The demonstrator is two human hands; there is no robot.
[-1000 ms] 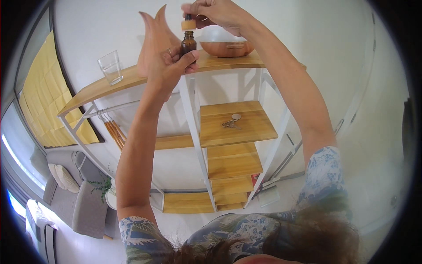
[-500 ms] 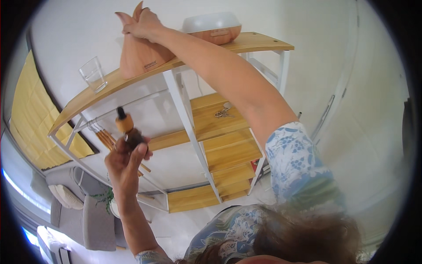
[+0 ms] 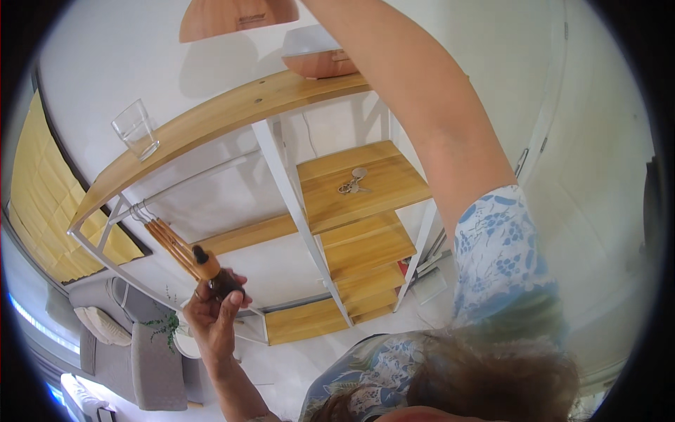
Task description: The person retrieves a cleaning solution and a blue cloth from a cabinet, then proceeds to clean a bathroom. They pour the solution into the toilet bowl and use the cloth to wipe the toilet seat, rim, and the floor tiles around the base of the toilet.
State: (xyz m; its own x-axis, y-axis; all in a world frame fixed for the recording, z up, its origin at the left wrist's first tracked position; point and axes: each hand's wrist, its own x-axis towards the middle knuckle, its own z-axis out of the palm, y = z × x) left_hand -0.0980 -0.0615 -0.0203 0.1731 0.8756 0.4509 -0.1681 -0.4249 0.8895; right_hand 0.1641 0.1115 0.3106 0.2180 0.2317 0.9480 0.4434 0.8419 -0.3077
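My left hand (image 3: pixel 214 316) is closed round a small dark dropper bottle (image 3: pixel 226 283) with a wood-coloured collar and black rubber bulb, tilted in front of the shelf unit. My right arm (image 3: pixel 436 105) reaches up and its hand is cut off at the top edge. Beside that arm, a wood-look flared cover (image 3: pixel 235 17) hangs above the top shelf (image 3: pixel 204 109), its upper part out of frame. On the shelf stands a round wood-look base (image 3: pixel 320 65) with a white upper part, partly hidden by my arm. Left of these stands a clear drinking glass (image 3: pixel 137 130).
Keys (image 3: pixel 354 183) lie on a lower wooden shelf (image 3: pixel 362 200). Wooden hangers (image 3: pixel 169 243) hang from a white rail at left. A grey sofa (image 3: pixel 158 366), a potted plant (image 3: pixel 169 327) and a yellow curtain (image 3: pixel 49 197) are farther left.
The flared cover has risen off the top shelf and partly out of view, as has my right hand. My left hand, with the dropper bottle, sits lower and slightly right in view.
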